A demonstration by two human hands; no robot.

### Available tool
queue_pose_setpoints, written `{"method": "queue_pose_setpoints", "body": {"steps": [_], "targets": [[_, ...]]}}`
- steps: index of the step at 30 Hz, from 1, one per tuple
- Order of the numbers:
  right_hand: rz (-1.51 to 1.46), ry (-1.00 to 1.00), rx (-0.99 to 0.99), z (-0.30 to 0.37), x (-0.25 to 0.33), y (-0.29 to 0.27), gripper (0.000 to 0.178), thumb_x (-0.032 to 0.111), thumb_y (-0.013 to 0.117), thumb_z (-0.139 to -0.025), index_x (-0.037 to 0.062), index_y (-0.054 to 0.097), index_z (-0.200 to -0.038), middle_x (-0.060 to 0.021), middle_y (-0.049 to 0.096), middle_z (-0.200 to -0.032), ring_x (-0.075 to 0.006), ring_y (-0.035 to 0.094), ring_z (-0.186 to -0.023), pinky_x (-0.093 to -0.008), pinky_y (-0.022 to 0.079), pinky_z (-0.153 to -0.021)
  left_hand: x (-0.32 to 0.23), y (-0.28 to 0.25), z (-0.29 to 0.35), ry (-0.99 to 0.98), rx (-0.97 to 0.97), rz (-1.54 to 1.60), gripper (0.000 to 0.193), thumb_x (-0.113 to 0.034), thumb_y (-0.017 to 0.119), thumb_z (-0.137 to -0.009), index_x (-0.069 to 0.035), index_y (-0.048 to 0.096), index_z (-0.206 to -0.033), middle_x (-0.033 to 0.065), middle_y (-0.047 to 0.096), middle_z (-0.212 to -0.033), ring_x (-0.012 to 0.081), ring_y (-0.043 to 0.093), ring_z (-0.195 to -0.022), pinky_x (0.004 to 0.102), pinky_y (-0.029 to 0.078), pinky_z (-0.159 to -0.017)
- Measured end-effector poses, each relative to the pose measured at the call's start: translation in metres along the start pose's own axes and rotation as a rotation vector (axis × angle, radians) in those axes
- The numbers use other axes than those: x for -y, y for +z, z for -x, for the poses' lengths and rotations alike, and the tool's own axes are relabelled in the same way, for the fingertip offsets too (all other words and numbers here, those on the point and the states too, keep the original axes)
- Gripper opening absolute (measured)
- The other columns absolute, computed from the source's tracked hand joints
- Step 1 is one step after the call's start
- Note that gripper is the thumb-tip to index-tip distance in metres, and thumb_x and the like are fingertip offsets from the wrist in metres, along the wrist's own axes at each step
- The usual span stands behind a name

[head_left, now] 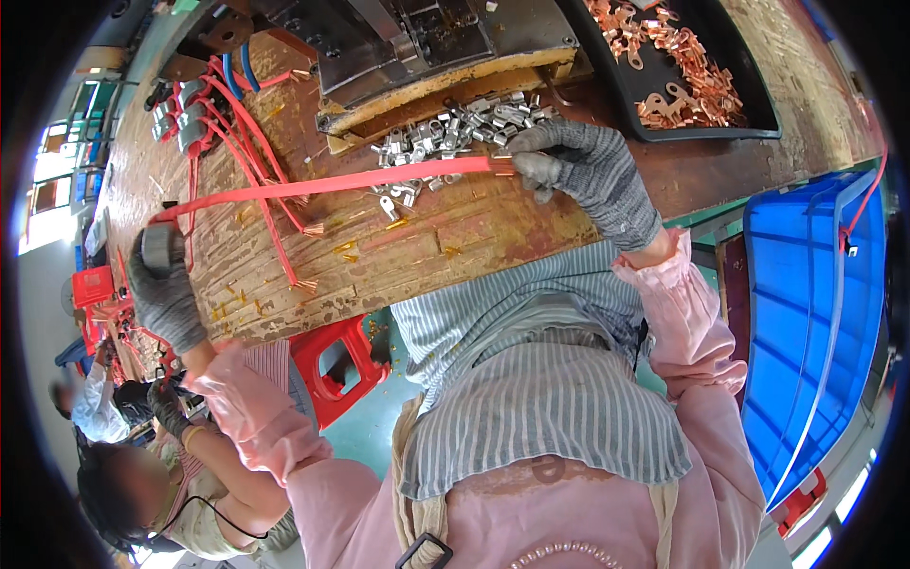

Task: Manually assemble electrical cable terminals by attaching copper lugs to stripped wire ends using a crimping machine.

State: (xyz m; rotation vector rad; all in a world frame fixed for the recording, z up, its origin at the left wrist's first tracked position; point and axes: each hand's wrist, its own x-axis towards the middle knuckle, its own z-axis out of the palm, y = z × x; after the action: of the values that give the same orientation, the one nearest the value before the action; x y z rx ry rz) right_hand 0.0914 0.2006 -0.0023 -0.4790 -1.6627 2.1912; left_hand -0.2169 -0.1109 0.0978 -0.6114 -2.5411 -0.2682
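A thick red cable (360, 179) stretches between my gloved hands above the worn wooden table. My left hand (169, 294) is closed around its left end, where a grey rounded piece (157, 247) shows between the fingers. At the other end, my right hand (588, 175) pinches the bare copper strands (500, 166) with thumb and fingers. Just behind that end lies a loose pile of silver-coloured metal cable lugs (455, 128). More red cables with grey clamps (192, 123) and frayed copper ends lie at the back left.
A dark metal machine (417, 47) stands at the table's back. A black tray (701, 134) at the right holds copper lugs (687, 71). A blue crate (806, 322) stands right of me, a red stool (339, 370) under the table's left side. A co-worker (218, 465) sits at lower left.
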Motion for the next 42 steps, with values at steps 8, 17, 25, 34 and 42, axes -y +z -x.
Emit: {"method": "queue_pose_setpoints", "body": {"steps": [8,17,25,34,42], "targets": [[-0.081,-0.035,0.111,-0.028,0.022,0.002,0.025,0.012,0.060,-0.082,-0.0031,0.059,-0.102,-0.0079,0.063,-0.089,-0.0141,0.061,-0.076,-0.0220,0.051,-0.068,0.007,-0.027,-0.050,0.216,-0.140,-0.164,0.050,-0.041,0.067,-0.072,-0.009,0.054,-0.108,0.0122,0.061,-0.099,0.0261,0.061,-0.088,0.0346,0.048,-0.074],[-0.172,-0.051,0.105,-0.054,0.048,0.009,0.023,0.010,0.061,-0.081,-0.0038,0.060,-0.099,-0.0114,0.063,-0.087,-0.0152,0.063,-0.075,-0.0227,0.052,-0.067,0.006,-0.046,-0.073,0.128,-0.013,-0.242,0.050,-0.036,0.066,-0.075,-0.011,0.051,-0.116,0.0127,0.058,-0.107,0.0256,0.059,-0.094,0.0337,0.046,-0.079],[-0.142,-0.119,0.054,-0.077,0.054,0.012,0.024,0.012,0.062,-0.081,-0.0038,0.060,-0.099,-0.0102,0.063,-0.084,-0.0141,0.063,-0.071,-0.0215,0.053,-0.062,-0.015,-0.061,-0.080,0.018,0.006,-0.474,0.054,-0.048,0.061,-0.075,-0.011,0.051,-0.113,0.0143,0.060,-0.102,0.0313,0.060,-0.089,0.0399,0.048,-0.073],[-0.200,-0.104,0.059,-0.104,0.050,0.013,0.015,0.000,0.060,-0.078,-0.0074,0.060,-0.091,-0.0150,0.063,-0.080,-0.0216,0.065,-0.067,-0.0264,0.056,-0.057,-0.025,-0.056,-0.087,-0.053,0.064,-0.476,0.050,-0.044,0.061,-0.075,-0.010,0.053,-0.111,0.0152,0.060,-0.102,0.0316,0.059,-0.088,0.0401,0.047,-0.073],[-0.204,-0.038,0.086,-0.110,0.058,0.011,0.017,0.004,0.061,-0.079,-0.0054,0.060,-0.093,-0.0140,0.063,-0.083,-0.0227,0.065,-0.071,-0.0273,0.057,-0.062,-0.017,-0.041,-0.092,-0.014,0.031,-0.488,0.053,-0.047,0.062,-0.074,-0.010,0.053,-0.110,0.0152,0.059,-0.103,0.0330,0.058,-0.089,0.0410,0.046,-0.073]]}}
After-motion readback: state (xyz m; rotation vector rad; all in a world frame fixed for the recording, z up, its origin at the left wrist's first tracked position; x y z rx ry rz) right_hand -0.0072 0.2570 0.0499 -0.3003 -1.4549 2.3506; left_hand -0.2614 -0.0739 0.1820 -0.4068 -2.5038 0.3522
